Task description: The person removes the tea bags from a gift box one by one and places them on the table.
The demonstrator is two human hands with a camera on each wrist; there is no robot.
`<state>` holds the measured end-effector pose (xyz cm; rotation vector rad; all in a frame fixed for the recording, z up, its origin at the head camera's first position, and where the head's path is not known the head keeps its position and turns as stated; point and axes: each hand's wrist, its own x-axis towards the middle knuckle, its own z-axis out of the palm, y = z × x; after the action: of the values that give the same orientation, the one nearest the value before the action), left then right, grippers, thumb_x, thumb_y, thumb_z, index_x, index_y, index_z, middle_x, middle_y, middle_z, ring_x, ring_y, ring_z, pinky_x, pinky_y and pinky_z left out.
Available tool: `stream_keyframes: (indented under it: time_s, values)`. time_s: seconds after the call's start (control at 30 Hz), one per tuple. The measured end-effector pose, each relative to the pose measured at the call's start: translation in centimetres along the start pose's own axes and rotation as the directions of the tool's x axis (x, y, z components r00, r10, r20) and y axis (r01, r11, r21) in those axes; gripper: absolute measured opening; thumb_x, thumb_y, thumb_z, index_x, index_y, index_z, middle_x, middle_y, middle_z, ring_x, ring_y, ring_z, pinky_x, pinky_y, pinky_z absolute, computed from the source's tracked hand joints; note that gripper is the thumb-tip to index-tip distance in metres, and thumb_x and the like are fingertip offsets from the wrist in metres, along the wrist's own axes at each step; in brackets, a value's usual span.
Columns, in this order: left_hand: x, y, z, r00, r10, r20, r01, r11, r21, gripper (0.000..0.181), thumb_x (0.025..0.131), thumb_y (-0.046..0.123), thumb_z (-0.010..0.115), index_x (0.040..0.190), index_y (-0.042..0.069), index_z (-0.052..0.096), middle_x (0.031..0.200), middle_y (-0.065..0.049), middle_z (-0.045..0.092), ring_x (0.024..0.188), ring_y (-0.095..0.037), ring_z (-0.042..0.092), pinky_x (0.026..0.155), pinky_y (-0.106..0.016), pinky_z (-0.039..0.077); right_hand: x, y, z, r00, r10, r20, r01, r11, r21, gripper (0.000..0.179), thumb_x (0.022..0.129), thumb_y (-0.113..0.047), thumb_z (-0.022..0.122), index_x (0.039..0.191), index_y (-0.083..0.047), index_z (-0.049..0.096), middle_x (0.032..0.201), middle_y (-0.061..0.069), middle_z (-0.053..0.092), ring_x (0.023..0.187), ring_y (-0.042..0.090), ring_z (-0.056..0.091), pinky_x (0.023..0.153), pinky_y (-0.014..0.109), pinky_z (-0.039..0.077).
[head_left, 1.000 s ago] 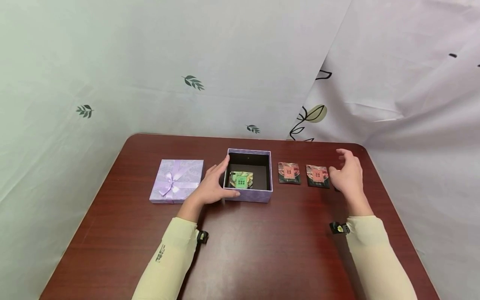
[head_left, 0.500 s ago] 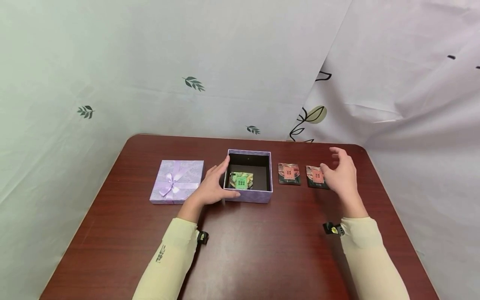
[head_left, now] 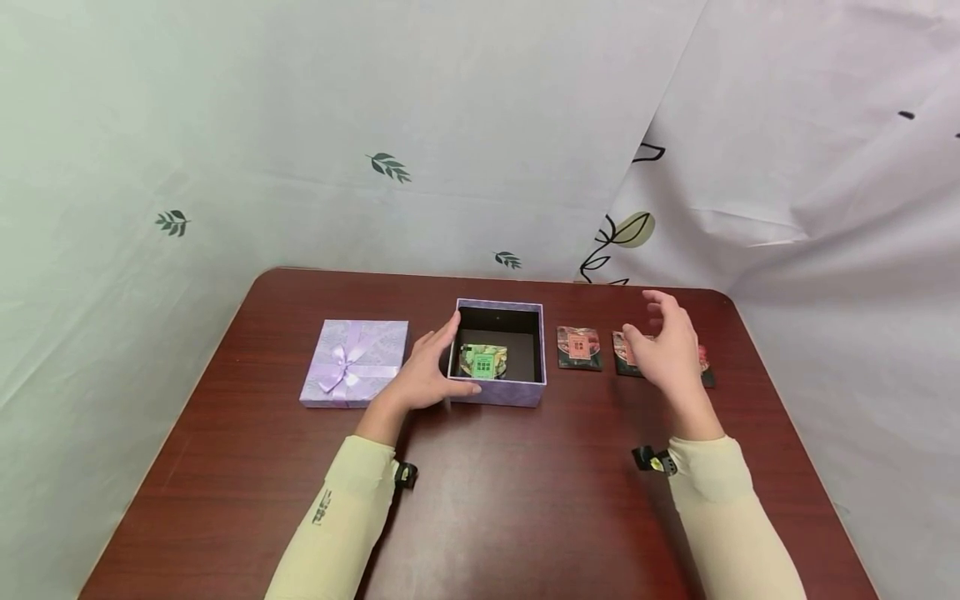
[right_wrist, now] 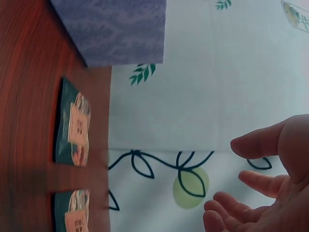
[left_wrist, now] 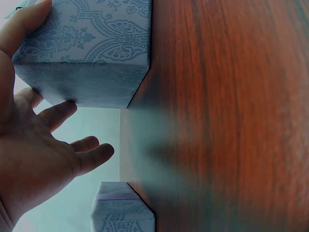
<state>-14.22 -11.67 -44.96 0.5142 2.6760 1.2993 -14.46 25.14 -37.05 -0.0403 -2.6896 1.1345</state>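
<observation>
In the head view, a lidless purple box (head_left: 498, 392) with a dark inside stands at the middle of the table. A green sachet (head_left: 483, 362) lies in its front left part. My left hand (head_left: 425, 372) holds the box at its front left corner, thumb on the front wall, fingertips against the left side (left_wrist: 87, 84). To the right lie red-and-dark sachets in a row: one near the box (head_left: 578, 347), one in the middle (head_left: 624, 357), one at the far right (head_left: 706, 367). My right hand (head_left: 672, 350) hovers over the last two, partly hiding them, fingers loosely bent and nothing between them.
The purple patterned lid (head_left: 367, 350) with a ribbon bow lies left of the box, beside my left wrist. The dark red tabletop (head_left: 510, 492) ends at the back against a white leaf-print cloth (head_left: 450, 183).
My right hand has moved left, from over the far right sachet to above the middle one, so the far right sachet shows more. The left hand and the box have stayed in place.
</observation>
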Motion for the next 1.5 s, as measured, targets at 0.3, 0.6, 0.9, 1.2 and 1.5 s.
stream_keyframes:
  time_s: [0.3, 0.6, 0.9, 1.2, 1.5]
  values:
    - [0.0, 0.1, 0.0, 1.000, -0.004, 0.003, 0.004, 1.000, -0.002, 0.123, 0.072, 0.041, 0.091, 0.163, 0.021, 0.010, 0.164, 0.007, 0.013, 0.147, -0.044, 0.008, 0.115, -0.057, 0.016, -0.2, -1.4, 0.9, 0.998, -0.050, 0.024, 0.049, 0.998, 0.026, 0.057, 0.093, -0.009, 0.068, 0.145, -0.005, 0.046, 0.135, 0.023, 0.051, 0.118, 0.040, 0.050, 0.090, 0.055, 0.045]
    - [0.0, 0.0, 0.0, 1.000, -0.008, 0.006, 0.008, 1.000, 0.002, 0.123, 0.072, 0.040, 0.091, 0.163, 0.020, 0.009, 0.164, 0.007, 0.012, 0.147, -0.044, 0.008, 0.115, -0.057, 0.015, 0.0, -3.0, 2.3, 0.993, -0.111, 0.049, 0.108, 0.993, 0.056, 0.056, 0.092, -0.009, 0.070, 0.143, -0.006, 0.048, 0.132, 0.021, 0.052, 0.117, 0.039, 0.051, 0.089, 0.054, 0.046]
    - [0.1, -0.2, 0.0, 1.000, -0.002, 0.002, 0.002, 1.000, 0.002, 0.124, 0.072, 0.042, 0.091, 0.163, 0.021, 0.009, 0.164, 0.008, 0.012, 0.147, -0.043, 0.008, 0.115, -0.057, 0.016, -0.1, -4.7, 3.7, 0.983, -0.163, 0.083, 0.155, 0.983, 0.097, 0.055, 0.090, -0.008, 0.072, 0.141, -0.007, 0.050, 0.130, 0.020, 0.054, 0.116, 0.038, 0.053, 0.092, 0.054, 0.047]
    - [0.1, -0.1, -0.1, 1.000, 0.023, 0.003, -0.023, 1.000, 0.016, 0.123, 0.072, 0.041, 0.091, 0.162, 0.016, 0.010, 0.164, 0.005, 0.013, 0.148, -0.040, 0.009, 0.117, -0.050, 0.012, -0.5, -5.8, 4.9, 0.975, -0.175, 0.138, 0.152, 0.975, 0.165, 0.056, 0.089, -0.006, 0.072, 0.141, -0.009, 0.051, 0.130, 0.018, 0.055, 0.117, 0.036, 0.054, 0.090, 0.053, 0.050]
    - [0.0, -0.1, -0.1, 1.000, 0.017, 0.000, -0.017, 1.000, 0.011, 0.124, 0.072, 0.041, 0.091, 0.162, 0.018, 0.010, 0.164, 0.005, 0.013, 0.147, -0.042, 0.009, 0.117, -0.052, 0.014, -1.1, -7.0, 6.1, 0.963, -0.193, 0.188, 0.155, 0.967, 0.202, 0.056, 0.088, -0.006, 0.073, 0.140, -0.011, 0.052, 0.130, 0.014, 0.056, 0.114, 0.032, 0.057, 0.090, 0.048, 0.050]
